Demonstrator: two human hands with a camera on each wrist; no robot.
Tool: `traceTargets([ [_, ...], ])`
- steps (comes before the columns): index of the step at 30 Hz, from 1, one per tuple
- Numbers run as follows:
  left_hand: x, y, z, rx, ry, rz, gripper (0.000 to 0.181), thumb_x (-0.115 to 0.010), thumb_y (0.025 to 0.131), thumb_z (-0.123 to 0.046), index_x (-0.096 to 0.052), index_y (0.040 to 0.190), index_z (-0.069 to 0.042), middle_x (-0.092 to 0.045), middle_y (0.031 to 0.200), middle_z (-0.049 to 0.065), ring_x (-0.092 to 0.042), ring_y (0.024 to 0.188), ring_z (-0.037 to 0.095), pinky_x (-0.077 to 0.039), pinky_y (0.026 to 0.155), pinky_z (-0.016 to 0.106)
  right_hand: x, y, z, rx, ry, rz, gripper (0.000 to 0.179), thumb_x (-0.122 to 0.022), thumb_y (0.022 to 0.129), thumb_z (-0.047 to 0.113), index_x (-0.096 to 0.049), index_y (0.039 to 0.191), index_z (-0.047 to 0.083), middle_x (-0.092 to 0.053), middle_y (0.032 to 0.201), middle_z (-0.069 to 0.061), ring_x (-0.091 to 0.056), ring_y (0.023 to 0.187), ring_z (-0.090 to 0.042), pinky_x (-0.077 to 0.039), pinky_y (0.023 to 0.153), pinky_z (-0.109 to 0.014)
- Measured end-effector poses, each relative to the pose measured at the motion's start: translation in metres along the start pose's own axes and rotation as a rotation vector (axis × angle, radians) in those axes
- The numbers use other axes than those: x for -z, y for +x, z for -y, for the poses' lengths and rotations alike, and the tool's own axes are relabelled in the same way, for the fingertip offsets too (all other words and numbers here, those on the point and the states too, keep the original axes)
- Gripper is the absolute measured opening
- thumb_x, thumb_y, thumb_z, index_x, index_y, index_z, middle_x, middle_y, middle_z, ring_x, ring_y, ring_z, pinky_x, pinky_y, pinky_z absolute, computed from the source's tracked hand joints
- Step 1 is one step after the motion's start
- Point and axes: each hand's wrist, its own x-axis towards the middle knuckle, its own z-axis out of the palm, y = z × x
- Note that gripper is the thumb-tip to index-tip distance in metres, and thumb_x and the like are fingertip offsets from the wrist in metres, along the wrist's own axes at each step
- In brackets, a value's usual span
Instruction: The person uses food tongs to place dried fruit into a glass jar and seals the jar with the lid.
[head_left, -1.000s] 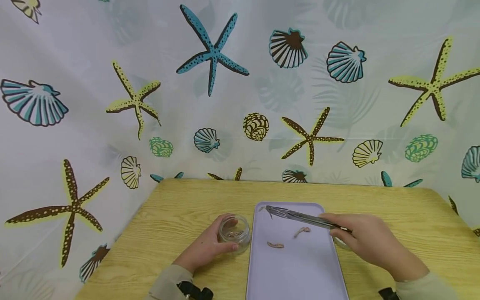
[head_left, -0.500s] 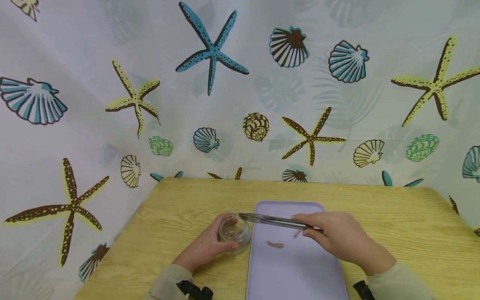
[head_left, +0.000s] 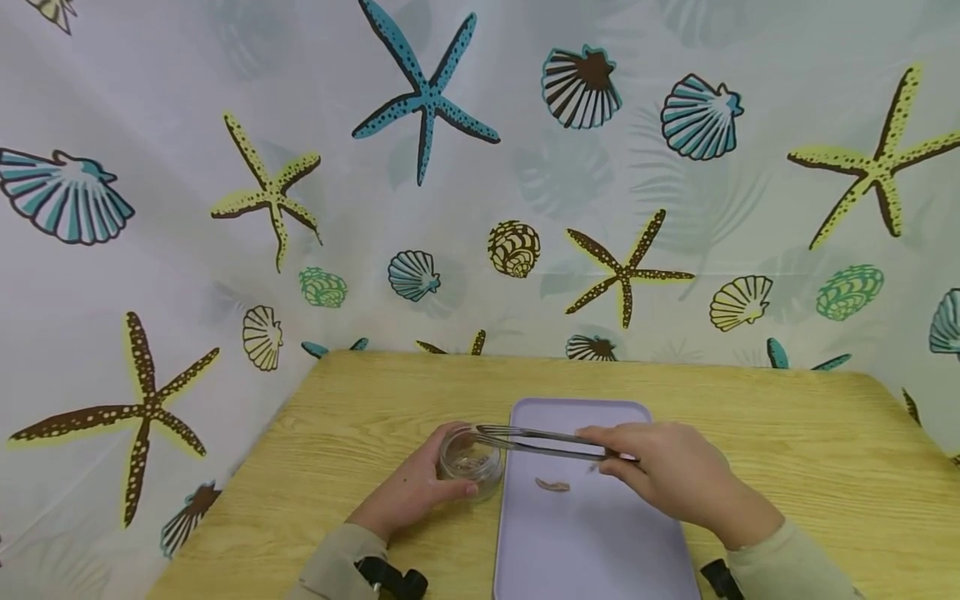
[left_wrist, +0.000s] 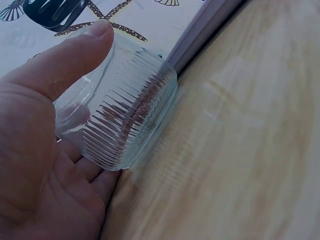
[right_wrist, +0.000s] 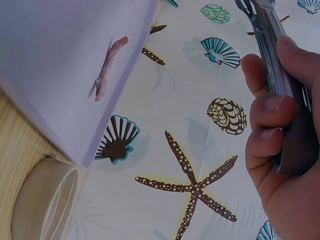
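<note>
Jar (left_wrist: pixel 125 112) cupped by left fingers (left_wrist: pixel 90 169), tongs (right_wrist: pixel 276 62) gripped in right fingers (right_wrist: pixel 272 110)

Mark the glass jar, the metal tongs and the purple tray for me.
Glass jar (left_wrist: pixel 125 102): left wrist view, on its side wall.
Metal tongs (head_left: pixel 551 452): head view, midway along the lower of their two arms.
Purple tray (head_left: pixel 592 537): head view, on a bare part of its flat surface.

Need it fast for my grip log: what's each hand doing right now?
Left hand: holding the glass jar.
Right hand: holding the metal tongs.
</note>
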Motion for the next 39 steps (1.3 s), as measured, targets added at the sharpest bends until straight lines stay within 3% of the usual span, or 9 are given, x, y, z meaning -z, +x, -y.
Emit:
traceTargets([
  [10,0.001,0.002,0.004,-0.001,-0.036,0.014,0.087,-0.085,0.082,-0.043,-0.035,0.152,-0.03,-0.047,0.152,-0.004,-0.038,0.143,0.019,-0.025,0.117,0.052,0.001,-0.007,-0.005,-0.028,-0.01,0.013,0.044,-0.076,0.092,0.027,-0.067,0.134,0.027,-0.068,0.094,0.02,-0.057,0.074,0.007,-0.048,0.062,-0.024],
  [19,0.002,-0.001,-0.001,-0.02,-0.045,0.023,0.087,-0.084,0.083,-0.041,-0.034,0.152,-0.029,-0.046,0.153,-0.004,-0.037,0.144,0.018,-0.025,0.118,0.05,0.005,-0.016,-0.01,-0.049,0.0,0.021,0.045,-0.077,0.091,0.026,-0.067,0.135,0.027,-0.065,0.091,0.022,-0.05,0.067,0.006,-0.045,0.06,-0.023],
  [26,0.001,-0.002,0.001,-0.024,-0.033,0.015,0.088,-0.083,0.084,-0.041,-0.033,0.154,-0.024,-0.047,0.152,-0.002,-0.038,0.143,0.02,-0.026,0.117,0.051,0.007,-0.02,-0.012,-0.079,0.008,0.072,0.045,-0.075,0.093,0.027,-0.065,0.136,0.029,-0.063,0.09,0.024,-0.047,0.064,0.005,-0.043,0.058,-0.022],
  [39,0.001,-0.003,-0.001,0.0,-0.014,0.003,0.087,-0.084,0.083,-0.041,-0.033,0.153,-0.028,-0.047,0.152,-0.003,-0.037,0.143,0.019,-0.024,0.118,0.051,0.009,-0.041,-0.021,-0.129,0.026,0.116,0.046,-0.077,0.091,0.026,-0.066,0.135,0.028,-0.059,0.088,0.027,-0.049,0.07,0.004,-0.045,0.061,-0.024],
])
